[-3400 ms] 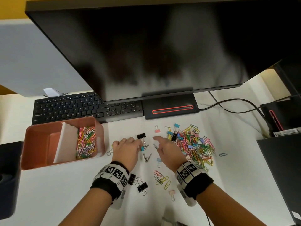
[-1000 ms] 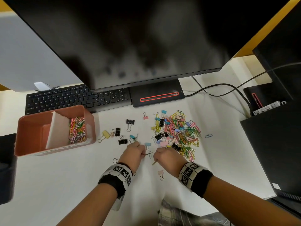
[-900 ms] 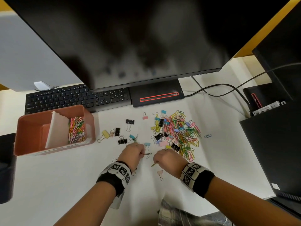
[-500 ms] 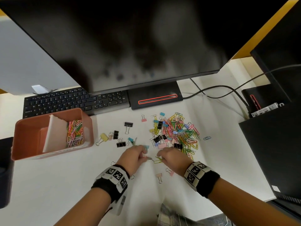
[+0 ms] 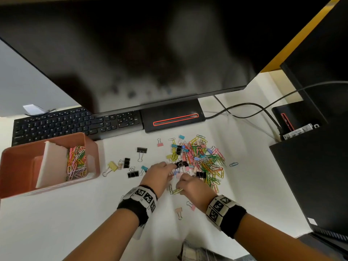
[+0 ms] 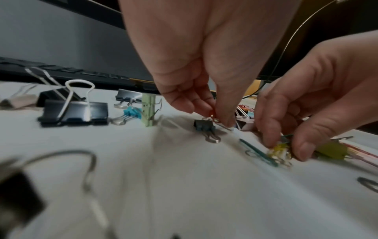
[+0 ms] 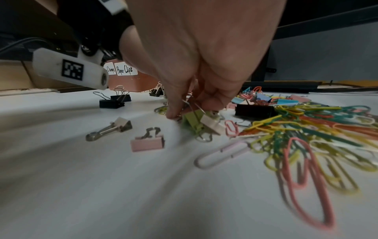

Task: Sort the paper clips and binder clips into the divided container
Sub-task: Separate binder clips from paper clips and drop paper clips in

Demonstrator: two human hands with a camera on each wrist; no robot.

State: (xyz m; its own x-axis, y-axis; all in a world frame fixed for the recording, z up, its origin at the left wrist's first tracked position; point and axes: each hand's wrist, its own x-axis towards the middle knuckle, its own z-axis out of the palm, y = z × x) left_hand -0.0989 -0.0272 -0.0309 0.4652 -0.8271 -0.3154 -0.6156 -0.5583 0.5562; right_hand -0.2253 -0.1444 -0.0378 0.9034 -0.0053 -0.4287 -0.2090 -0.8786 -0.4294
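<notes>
A pink divided container point(image 5: 91, 147) stands at the left, with a white divider point(image 5: 52, 162) and coloured paper clips point(image 5: 76, 164) in its right compartment. A mixed pile of clips point(image 5: 204, 161) lies right of centre. My left hand point(image 5: 172, 167) point(image 6: 220, 121) is at the pile's near left edge and pinches the wire handle of a small black binder clip point(image 6: 204, 127) that rests on the desk. Close beside it, my right hand point(image 5: 178, 186) point(image 6: 284, 150) point(image 7: 184, 111) pinches a few yellow paper clips point(image 5: 177, 191), next to a green binder clip point(image 7: 192, 122).
Loose binder clips lie between container and pile: black point(image 5: 141, 150), yellow point(image 5: 112, 165), black point(image 5: 133, 174); a pink one point(image 5: 178, 210) lies nearer me. Keyboard point(image 5: 75, 123), monitor point(image 5: 131, 53) and its base point(image 5: 171, 119) line the back. A black box point(image 5: 310, 176) and cables point(image 5: 244, 112) bound the right.
Both hands have moved away from me to the pile's near edge. The left hand now pinches a black binder clip's handle; the right still holds paper clips.
</notes>
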